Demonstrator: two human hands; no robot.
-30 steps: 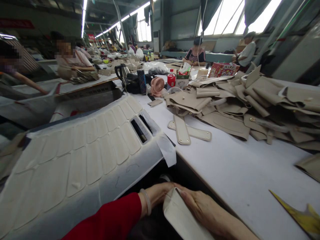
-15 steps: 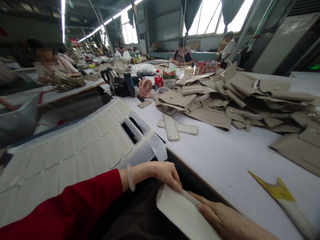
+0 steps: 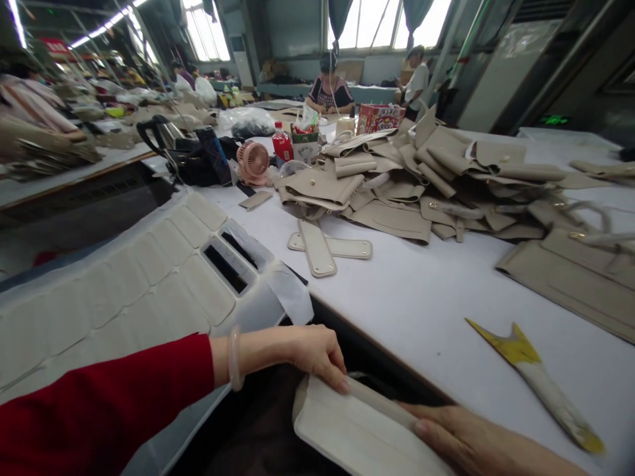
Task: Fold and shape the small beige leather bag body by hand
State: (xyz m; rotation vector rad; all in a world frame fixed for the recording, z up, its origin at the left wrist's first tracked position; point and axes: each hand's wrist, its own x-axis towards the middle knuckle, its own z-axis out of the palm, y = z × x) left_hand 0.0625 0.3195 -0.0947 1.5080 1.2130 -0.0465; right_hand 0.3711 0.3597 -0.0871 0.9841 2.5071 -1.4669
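A long workshop runs back under bright windows, with a white worktop in front. At its near edge lies a cream panel, low in the view. The left hand grasps the panel's upper corner with curled fingers; the right hand lies flat on its right side, pressing it. Beyond, two straps lie crossed, near a heap of tan pieces. A brush lies to the right.
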